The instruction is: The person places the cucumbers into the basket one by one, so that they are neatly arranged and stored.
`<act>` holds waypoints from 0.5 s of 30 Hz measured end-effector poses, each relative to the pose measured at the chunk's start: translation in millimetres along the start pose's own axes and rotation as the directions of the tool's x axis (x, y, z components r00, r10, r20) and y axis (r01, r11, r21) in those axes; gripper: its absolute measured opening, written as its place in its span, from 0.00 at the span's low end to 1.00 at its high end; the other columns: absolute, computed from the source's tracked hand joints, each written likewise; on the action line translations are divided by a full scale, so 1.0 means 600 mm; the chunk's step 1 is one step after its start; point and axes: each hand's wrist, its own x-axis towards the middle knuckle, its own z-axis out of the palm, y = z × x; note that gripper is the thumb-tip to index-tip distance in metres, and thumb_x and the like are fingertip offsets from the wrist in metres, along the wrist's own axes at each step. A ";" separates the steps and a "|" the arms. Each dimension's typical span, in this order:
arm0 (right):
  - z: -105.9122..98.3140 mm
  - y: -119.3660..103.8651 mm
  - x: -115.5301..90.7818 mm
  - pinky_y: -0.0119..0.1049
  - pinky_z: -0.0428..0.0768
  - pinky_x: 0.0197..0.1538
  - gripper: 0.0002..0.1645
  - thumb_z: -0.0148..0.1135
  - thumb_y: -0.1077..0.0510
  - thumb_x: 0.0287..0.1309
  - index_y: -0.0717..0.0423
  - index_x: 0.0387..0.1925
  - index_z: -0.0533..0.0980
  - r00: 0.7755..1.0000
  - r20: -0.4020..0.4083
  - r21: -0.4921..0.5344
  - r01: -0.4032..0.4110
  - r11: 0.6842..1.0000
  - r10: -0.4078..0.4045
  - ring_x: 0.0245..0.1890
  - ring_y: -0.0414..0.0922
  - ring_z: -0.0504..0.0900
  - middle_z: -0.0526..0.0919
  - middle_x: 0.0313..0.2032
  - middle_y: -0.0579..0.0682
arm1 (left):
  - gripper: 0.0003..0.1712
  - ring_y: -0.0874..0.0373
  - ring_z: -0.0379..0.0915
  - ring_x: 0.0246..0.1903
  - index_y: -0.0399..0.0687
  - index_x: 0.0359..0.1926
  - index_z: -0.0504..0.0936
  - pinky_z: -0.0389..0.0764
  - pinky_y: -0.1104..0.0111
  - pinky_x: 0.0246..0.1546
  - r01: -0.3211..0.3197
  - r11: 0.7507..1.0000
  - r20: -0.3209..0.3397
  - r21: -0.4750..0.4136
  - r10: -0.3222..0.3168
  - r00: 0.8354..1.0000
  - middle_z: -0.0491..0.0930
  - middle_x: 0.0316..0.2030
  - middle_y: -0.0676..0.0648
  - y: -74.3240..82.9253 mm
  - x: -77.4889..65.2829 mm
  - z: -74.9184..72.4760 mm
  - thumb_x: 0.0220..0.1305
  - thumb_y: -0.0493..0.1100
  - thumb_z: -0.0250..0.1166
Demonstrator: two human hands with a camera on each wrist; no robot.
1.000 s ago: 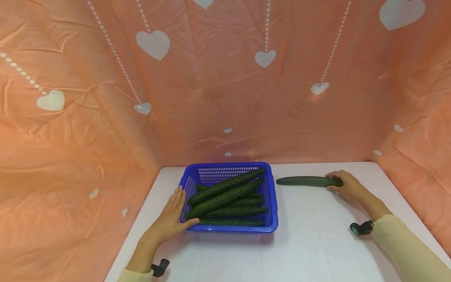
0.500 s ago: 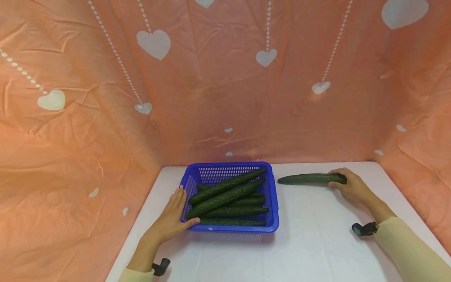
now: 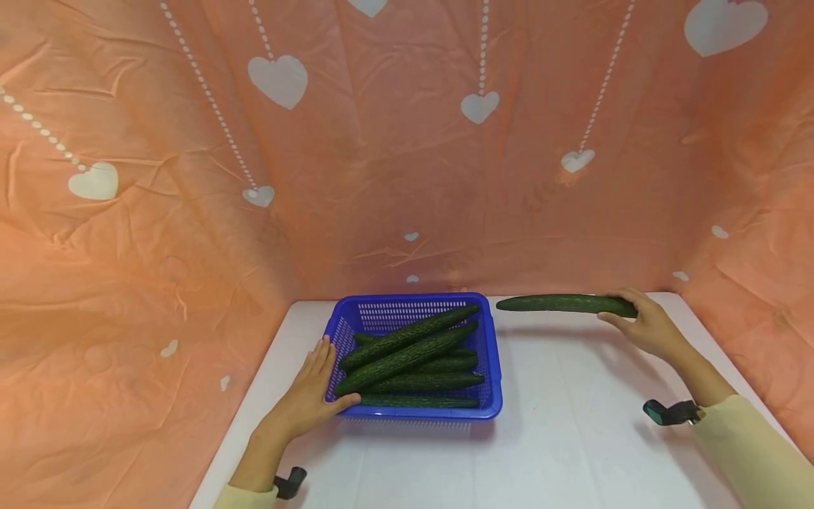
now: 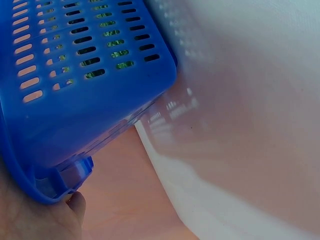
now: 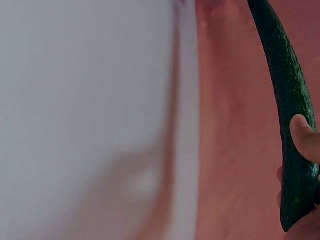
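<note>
My right hand (image 3: pixel 650 329) grips a long dark green cucumber (image 3: pixel 547 303) near its right end, thumb on the near side and fingers behind. The cucumber is lifted off the table, nearly level, its shadow falling below. In the right wrist view the thumb (image 5: pixel 304 136) presses along the cucumber's bumpy skin. At the left front corner of a blue plastic basket (image 3: pixel 413 412), my left hand (image 3: pixel 308 396) rests with straight fingers along the left side and its thumb over the front rim. Several cucumbers (image 3: pixel 407 360) lie piled inside, some crossing slantwise over others.
A white table (image 3: pixel 559 438) carries the basket left of centre. Orange cloth (image 3: pixel 407 177) printed with pale hearts rises behind the table and on both sides. Slotted basket wall (image 4: pixel 125 90) fills the upper left of the left wrist view.
My right hand has raised the cucumber from the table, first its right end, then the whole of it, moving up and slightly right. The left hand and basket stay put.
</note>
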 end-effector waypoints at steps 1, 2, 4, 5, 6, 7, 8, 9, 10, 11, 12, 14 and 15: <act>-0.003 -0.007 0.001 0.58 0.77 0.54 0.26 0.75 0.58 0.67 0.64 0.62 0.78 1.000 0.007 0.003 -0.006 1.000 0.006 0.54 0.59 0.78 0.82 0.56 0.66 | 0.68 0.35 0.26 0.85 0.30 0.84 0.42 0.38 0.41 0.83 0.001 1.000 0.001 -0.002 -0.001 1.000 0.32 0.85 0.33 0.001 0.000 0.000 0.69 0.70 0.67; -0.005 -0.015 0.003 0.61 0.77 0.54 0.27 0.75 0.58 0.67 0.64 0.62 0.78 1.000 0.010 0.007 -0.007 1.000 0.006 0.54 0.61 0.78 0.82 0.56 0.66 | 0.68 0.36 0.26 0.85 0.30 0.84 0.42 0.38 0.41 0.83 0.004 1.000 0.001 -0.003 -0.004 1.000 0.33 0.86 0.33 0.001 -0.001 0.000 0.69 0.70 0.67; -0.008 -0.030 0.005 0.52 0.78 0.55 0.27 0.75 0.57 0.67 0.64 0.62 0.78 1.000 0.008 0.016 0.003 1.000 -0.003 0.55 0.52 0.79 0.82 0.56 0.64 | 0.68 0.36 0.26 0.85 0.30 0.84 0.42 0.38 0.41 0.83 0.008 1.000 0.003 -0.006 -0.008 1.000 0.33 0.86 0.33 0.001 -0.001 0.001 0.69 0.70 0.67; -0.008 -0.036 0.007 0.44 0.78 0.55 0.27 0.76 0.57 0.66 0.63 0.62 0.79 1.000 0.007 0.019 0.014 1.000 -0.014 0.54 0.45 0.78 0.83 0.55 0.63 | 0.68 0.36 0.26 0.85 0.30 0.84 0.42 0.38 0.41 0.83 0.009 1.000 0.005 -0.006 -0.009 1.000 0.32 0.86 0.33 0.001 -0.001 0.001 0.69 0.71 0.67; -0.007 -0.044 0.009 0.37 0.76 0.53 0.27 0.76 0.58 0.66 0.62 0.62 0.80 1.000 0.002 0.020 0.030 0.999 -0.030 0.53 0.38 0.77 0.83 0.54 0.61 | 0.68 0.36 0.26 0.85 0.30 0.84 0.42 0.38 0.41 0.83 0.011 1.000 0.007 -0.005 -0.011 1.000 0.32 0.86 0.33 0.001 -0.001 0.001 0.69 0.71 0.67; -0.005 -0.051 0.011 0.31 0.74 0.51 0.26 0.77 0.58 0.65 0.62 0.61 0.80 0.999 0.000 0.022 0.046 0.999 -0.046 0.51 0.31 0.75 0.83 0.53 0.60 | 0.68 0.36 0.26 0.85 0.30 0.84 0.42 0.38 0.41 0.83 0.011 1.000 0.006 -0.003 -0.011 1.000 0.32 0.86 0.33 0.001 -0.001 0.001 0.69 0.71 0.67; -0.003 -0.058 0.014 0.26 0.72 0.49 0.26 0.77 0.58 0.64 0.62 0.61 0.81 0.998 -0.003 0.028 0.063 0.998 -0.063 0.50 0.25 0.72 0.84 0.53 0.58 | 0.68 0.36 0.26 0.85 0.30 0.84 0.42 0.38 0.41 0.83 0.013 1.000 0.007 0.000 -0.013 1.000 0.32 0.86 0.33 0.001 -0.001 0.002 0.69 0.71 0.67; -0.001 -0.065 0.016 0.23 0.70 0.49 0.26 0.78 0.59 0.64 0.62 0.60 0.81 0.997 -0.004 0.035 0.077 0.996 -0.077 0.49 0.21 0.70 0.84 0.53 0.58 | 0.68 0.36 0.26 0.85 0.30 0.84 0.42 0.39 0.41 0.83 0.012 1.000 0.005 0.003 -0.012 1.000 0.33 0.86 0.33 0.001 -0.001 0.001 0.69 0.71 0.67; 0.002 -0.072 0.018 0.22 0.70 0.49 0.26 0.78 0.59 0.64 0.62 0.60 0.81 0.996 0.000 0.039 0.090 0.995 -0.090 0.50 0.19 0.69 0.84 0.53 0.57 | 0.68 0.36 0.26 0.85 0.30 0.84 0.42 0.39 0.41 0.83 0.011 1.000 0.005 0.006 -0.011 1.000 0.33 0.86 0.33 0.001 -0.001 0.001 0.69 0.71 0.67; 0.006 -0.079 0.020 0.22 0.70 0.50 0.26 0.78 0.59 0.64 0.62 0.60 0.81 0.995 0.001 0.035 0.103 0.994 -0.103 0.50 0.19 0.69 0.84 0.53 0.56 | 0.68 0.36 0.26 0.85 0.30 0.84 0.42 0.39 0.41 0.83 0.011 1.000 0.004 0.009 -0.011 1.000 0.33 0.86 0.33 0.001 -0.001 0.001 0.69 0.71 0.67; 0.009 -0.087 0.022 0.23 0.71 0.50 0.26 0.78 0.59 0.63 0.62 0.60 0.81 0.994 0.002 0.031 0.113 0.993 -0.114 0.50 0.21 0.70 0.84 0.53 0.56 | 0.68 0.36 0.26 0.85 0.30 0.84 0.42 0.39 0.41 0.83 0.010 1.000 0.003 0.009 -0.010 1.000 0.33 0.86 0.33 0.002 -0.001 0.001 0.69 0.71 0.67; 0.018 -0.103 0.027 0.25 0.73 0.51 0.25 0.78 0.59 0.63 0.61 0.60 0.82 0.991 0.010 0.031 0.130 0.991 -0.130 0.51 0.25 0.73 0.84 0.53 0.54 | 0.68 0.36 0.26 0.85 0.30 0.84 0.43 0.39 0.41 0.83 0.011 1.000 0.002 0.008 -0.011 1.000 0.33 0.86 0.33 0.003 0.000 0.001 0.69 0.71 0.67; 0.023 -0.110 0.029 0.25 0.73 0.51 0.25 0.78 0.59 0.63 0.60 0.59 0.82 0.990 0.014 0.035 0.142 0.989 -0.142 0.51 0.27 0.74 0.85 0.52 0.53 | 0.68 0.36 0.27 0.85 0.30 0.84 0.43 0.39 0.41 0.83 0.010 1.000 0.002 0.007 -0.010 1.000 0.33 0.86 0.33 0.004 0.000 0.000 0.69 0.71 0.67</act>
